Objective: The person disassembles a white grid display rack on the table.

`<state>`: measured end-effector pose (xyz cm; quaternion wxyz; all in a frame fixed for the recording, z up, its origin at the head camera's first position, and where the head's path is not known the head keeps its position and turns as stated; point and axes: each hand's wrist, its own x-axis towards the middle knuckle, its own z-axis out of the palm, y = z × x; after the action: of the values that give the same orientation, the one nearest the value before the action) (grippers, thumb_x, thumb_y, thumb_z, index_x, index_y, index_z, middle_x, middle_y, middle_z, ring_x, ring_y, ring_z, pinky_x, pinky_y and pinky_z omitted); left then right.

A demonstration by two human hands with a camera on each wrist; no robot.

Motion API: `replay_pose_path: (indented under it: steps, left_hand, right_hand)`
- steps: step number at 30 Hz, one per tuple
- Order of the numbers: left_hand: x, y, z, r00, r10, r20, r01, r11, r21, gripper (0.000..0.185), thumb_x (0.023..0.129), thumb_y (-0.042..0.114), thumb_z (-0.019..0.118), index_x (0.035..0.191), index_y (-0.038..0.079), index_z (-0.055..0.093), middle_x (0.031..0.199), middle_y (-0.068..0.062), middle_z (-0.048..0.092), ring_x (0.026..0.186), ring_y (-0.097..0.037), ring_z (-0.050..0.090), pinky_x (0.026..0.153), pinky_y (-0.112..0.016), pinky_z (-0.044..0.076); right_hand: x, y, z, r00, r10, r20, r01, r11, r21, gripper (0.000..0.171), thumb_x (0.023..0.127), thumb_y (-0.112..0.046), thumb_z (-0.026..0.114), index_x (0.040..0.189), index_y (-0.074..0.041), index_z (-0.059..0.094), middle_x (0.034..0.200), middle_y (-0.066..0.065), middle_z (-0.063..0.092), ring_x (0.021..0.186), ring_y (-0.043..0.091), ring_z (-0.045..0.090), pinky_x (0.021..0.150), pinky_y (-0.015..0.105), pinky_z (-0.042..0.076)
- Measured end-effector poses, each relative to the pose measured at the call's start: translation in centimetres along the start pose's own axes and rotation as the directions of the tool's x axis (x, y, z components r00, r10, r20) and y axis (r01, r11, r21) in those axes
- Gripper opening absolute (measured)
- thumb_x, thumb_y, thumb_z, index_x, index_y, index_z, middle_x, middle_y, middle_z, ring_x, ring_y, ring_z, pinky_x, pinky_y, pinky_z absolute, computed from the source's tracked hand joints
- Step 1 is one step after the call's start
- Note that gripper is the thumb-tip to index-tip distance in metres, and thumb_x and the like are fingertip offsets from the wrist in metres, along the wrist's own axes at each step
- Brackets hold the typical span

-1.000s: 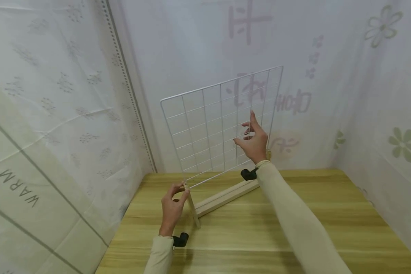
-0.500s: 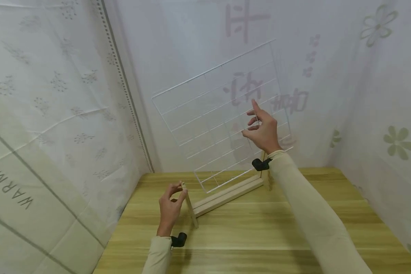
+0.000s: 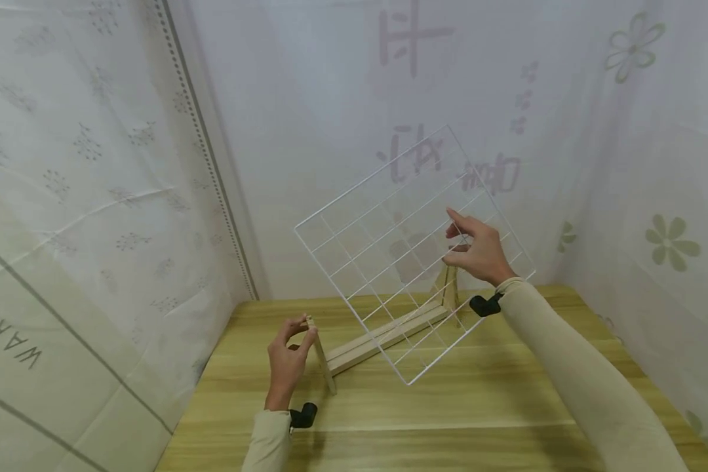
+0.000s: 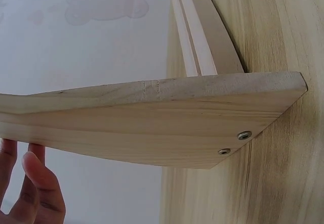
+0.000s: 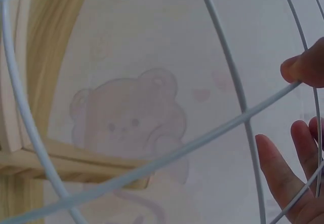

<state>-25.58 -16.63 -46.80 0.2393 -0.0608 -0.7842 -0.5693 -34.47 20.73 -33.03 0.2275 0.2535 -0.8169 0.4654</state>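
Note:
In the head view my right hand [image 3: 479, 250] holds a white wire grid panel [image 3: 347, 299], which is tilted in the air with one corner lowest. The right wrist view shows the thumb against a wire [image 5: 247, 115] and the other fingers spread behind the grid. A wooden stand stands on the table: a grooved crossbar [image 3: 360, 358] joins two end boards. My left hand [image 3: 287, 360] pinches the top of the left end board [image 3: 323, 360]. Up close in the left wrist view, that end board [image 4: 131, 127] has two metal screws low down, and my fingers touch its narrow upper end.
The wood-grain tabletop [image 3: 401, 426] runs back to a pale printed curtain [image 3: 330, 98]. Patterned cloth [image 3: 106, 229] hangs along the left, and more flowered fabric [image 3: 655, 170] closes off the right. The stand's right end board [image 3: 450, 288] is partly behind the grid and right hand.
The grid has come away from the stand's end boards, lifted, then lowered toward me and to the right, tilting steeply. My left hand stays at the left end board.

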Motion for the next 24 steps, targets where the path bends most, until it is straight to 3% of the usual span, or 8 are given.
replay_pose_path:
  steps: [7,15,24]
  left_hand:
    - [0.3,-0.1,-0.4,0.999,-0.003,0.037,0.003,1.000,0.004,0.031,0.087,0.016,0.065,0.115,0.005,0.060,0.119,-0.009,0.062,0.104,-0.027,0.059,0.067,-0.026,0.049]
    - [0.3,0.0,-0.6,0.993,0.068,0.101,-0.077,0.993,0.092,0.034,0.089,0.014,0.062,0.123,0.013,0.057,0.110,-0.013,0.062,0.101,-0.026,0.058,0.068,-0.024,0.050]
    - [0.4,0.2,-0.8,0.990,0.071,0.124,-0.085,0.991,0.106,0.034,0.089,0.013,0.062,0.123,0.017,0.059,0.110,-0.012,0.062,0.097,-0.015,0.056,0.068,-0.023,0.050]
  right_hand:
    - [-1.9,4.3,-1.3,0.997,0.071,0.018,-0.070,0.995,-0.074,0.089,0.063,0.009,0.070,0.139,-0.027,0.041,0.103,0.004,0.059,0.098,0.009,0.057,0.079,0.040,0.055]
    - [-4.3,5.9,-2.3,0.989,0.122,0.087,-0.112,0.988,-0.110,0.091,0.063,0.008,0.072,0.139,-0.032,0.040,0.106,0.003,0.059,0.107,0.023,0.056,0.083,0.044,0.053]
    - [-6.0,7.1,-2.9,0.971,0.207,0.117,-0.193,0.974,-0.119,0.094,0.061,0.008,0.076,0.138,-0.033,0.041,0.117,0.006,0.059,0.109,0.022,0.055,0.086,0.044,0.052]
